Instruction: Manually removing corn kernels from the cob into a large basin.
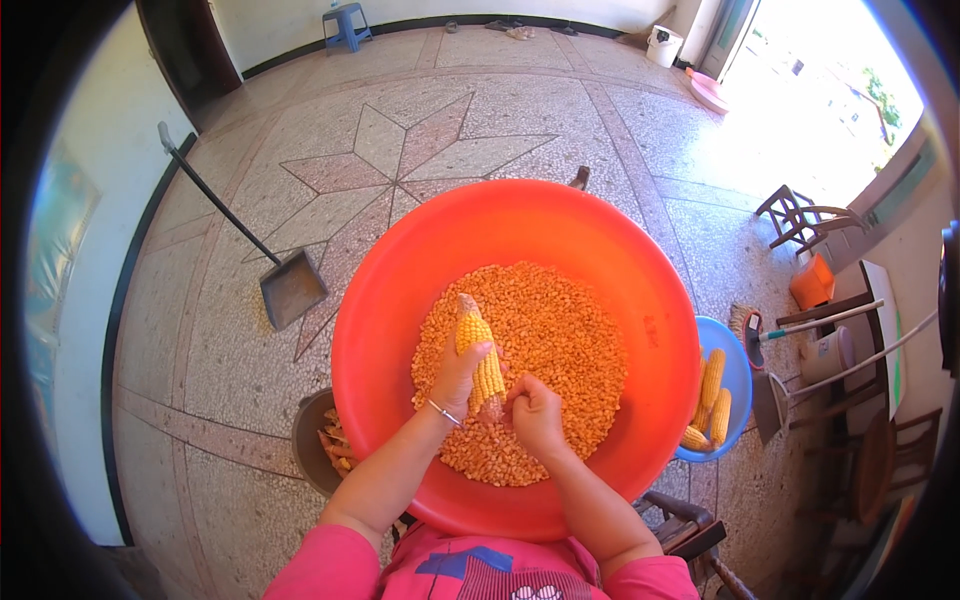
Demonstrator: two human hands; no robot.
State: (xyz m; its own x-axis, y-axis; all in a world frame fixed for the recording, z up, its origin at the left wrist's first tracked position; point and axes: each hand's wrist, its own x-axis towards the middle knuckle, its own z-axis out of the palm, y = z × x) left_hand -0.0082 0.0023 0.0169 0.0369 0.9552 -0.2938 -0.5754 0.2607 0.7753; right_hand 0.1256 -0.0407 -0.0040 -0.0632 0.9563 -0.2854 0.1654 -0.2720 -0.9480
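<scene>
My left hand (456, 379), with a bangle at the wrist, grips a yellow corn cob (480, 360) over a large red plastic basin (382, 300). The cob tilts a little, its narrow bare tip pointing away from me. At its near end, kernels are off and the reddish core shows. My right hand (534, 409) is curled beside that near end, its fingertips at the core; whether it holds anything is hidden. Loose corn kernels (555, 322) cover the basin's bottom beneath both hands.
Right of the basin, a blue basin (739, 367) holds several corn cobs (714, 379). At the left, a dark bucket (306, 442) contains stripped cobs. A long-handled dustpan (294, 289) lies on the terrazzo floor. A wooden chair (679, 517) stands near my right side.
</scene>
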